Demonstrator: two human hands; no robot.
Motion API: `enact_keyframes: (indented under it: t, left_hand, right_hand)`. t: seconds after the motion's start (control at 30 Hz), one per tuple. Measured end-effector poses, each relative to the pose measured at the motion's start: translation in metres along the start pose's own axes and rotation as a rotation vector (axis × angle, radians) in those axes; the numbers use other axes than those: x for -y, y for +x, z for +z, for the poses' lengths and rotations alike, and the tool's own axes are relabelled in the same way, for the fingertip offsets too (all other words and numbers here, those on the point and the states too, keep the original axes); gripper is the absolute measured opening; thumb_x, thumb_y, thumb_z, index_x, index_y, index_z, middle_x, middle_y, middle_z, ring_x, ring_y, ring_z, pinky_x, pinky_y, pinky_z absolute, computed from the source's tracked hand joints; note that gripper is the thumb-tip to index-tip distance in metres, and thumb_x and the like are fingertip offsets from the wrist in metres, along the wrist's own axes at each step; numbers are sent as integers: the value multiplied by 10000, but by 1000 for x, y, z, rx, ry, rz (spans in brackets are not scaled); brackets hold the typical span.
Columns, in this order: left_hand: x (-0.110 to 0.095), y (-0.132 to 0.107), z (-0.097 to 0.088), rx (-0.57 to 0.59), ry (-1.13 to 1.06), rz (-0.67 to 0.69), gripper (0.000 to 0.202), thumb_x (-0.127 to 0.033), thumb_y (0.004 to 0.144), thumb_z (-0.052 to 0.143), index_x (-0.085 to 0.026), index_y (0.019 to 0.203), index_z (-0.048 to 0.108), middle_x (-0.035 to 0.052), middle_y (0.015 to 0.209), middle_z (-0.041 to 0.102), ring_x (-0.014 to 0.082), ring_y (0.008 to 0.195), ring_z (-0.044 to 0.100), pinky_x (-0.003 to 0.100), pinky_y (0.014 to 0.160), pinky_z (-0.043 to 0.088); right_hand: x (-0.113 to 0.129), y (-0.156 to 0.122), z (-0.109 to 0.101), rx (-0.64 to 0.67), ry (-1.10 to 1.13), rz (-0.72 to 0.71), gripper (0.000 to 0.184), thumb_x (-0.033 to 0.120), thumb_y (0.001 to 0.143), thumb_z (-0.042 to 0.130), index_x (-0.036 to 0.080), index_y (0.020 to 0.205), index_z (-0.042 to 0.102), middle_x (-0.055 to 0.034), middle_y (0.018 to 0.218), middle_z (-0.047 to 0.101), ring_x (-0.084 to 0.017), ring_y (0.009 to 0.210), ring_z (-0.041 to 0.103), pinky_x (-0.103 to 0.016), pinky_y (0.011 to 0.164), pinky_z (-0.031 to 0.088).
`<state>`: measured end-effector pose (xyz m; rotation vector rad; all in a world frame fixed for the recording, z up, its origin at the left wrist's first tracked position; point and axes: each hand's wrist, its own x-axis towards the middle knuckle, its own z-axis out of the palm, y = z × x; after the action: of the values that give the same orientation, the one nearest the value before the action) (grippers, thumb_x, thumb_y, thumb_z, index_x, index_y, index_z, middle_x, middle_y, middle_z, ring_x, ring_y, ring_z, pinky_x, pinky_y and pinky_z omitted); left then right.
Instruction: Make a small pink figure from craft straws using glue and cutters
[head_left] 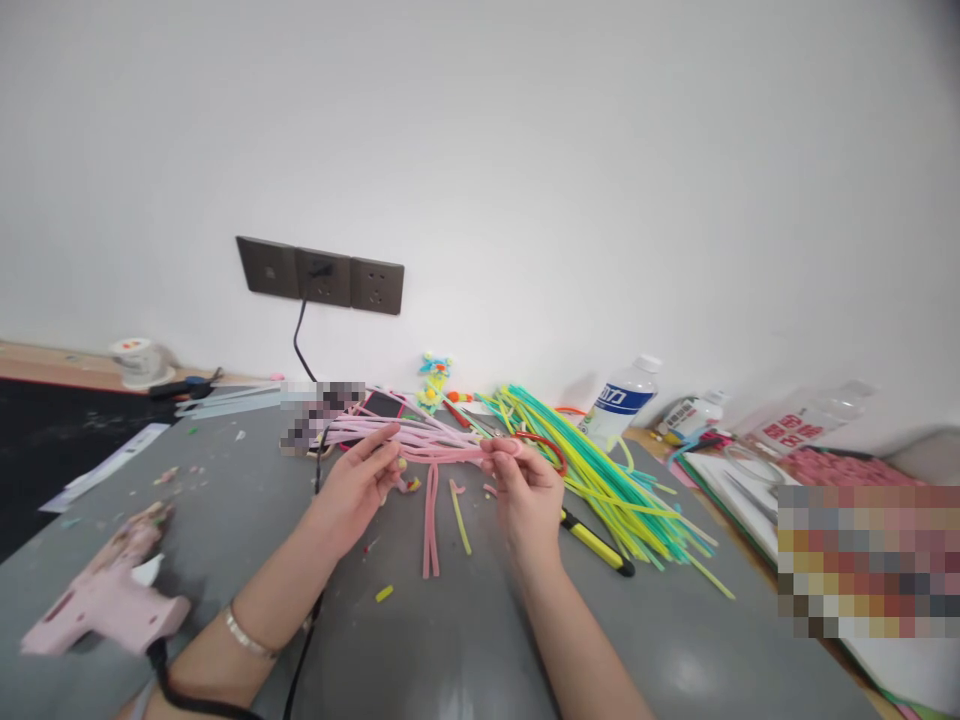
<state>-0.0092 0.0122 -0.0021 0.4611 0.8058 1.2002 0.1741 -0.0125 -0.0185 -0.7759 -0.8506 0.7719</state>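
Both my hands hold one pink pipe cleaner (442, 456) stretched level between them above the grey table (465, 640). My left hand (360, 485) pinches its left end, and my right hand (525, 490) pinches its right end. Behind the hands lies a bundle of pink pipe cleaners (375, 428). Two loose pink pieces (431, 520) and a yellow piece (460, 516) lie on the table between the hands. A red loop (551, 447) sits just behind my right hand.
A pink glue gun (105, 590) lies at the left with its black cord (300, 650) under my left arm. Green and yellow pipe cleaners (615, 470) fan out at the right beside a yellow-handled tool (596, 543). Bottles (622, 400) stand by the wall.
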Motion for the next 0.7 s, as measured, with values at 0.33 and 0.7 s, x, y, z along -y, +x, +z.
enact_keyframes:
  t: [0.33, 0.7]
  left_hand:
    - [-1, 2, -3, -3, -94, -13, 173, 30, 819, 615, -119, 821, 702, 37, 687, 722, 98, 599, 691, 193, 657, 613]
    - [1, -2, -3, 136, 63, 22, 134, -85, 681, 805, -115, 770, 709, 30, 663, 703, 107, 584, 669, 160, 582, 564]
  right_hand:
    - [16, 0, 8, 62, 104, 152, 364, 363, 651, 854, 201, 614, 530, -18, 773, 731, -126, 600, 638, -251, 596, 539]
    - [13, 10, 0, -81, 266, 287, 373, 361, 560, 911, 210, 714, 607, 44, 684, 664, -43, 515, 547, -125, 523, 512]
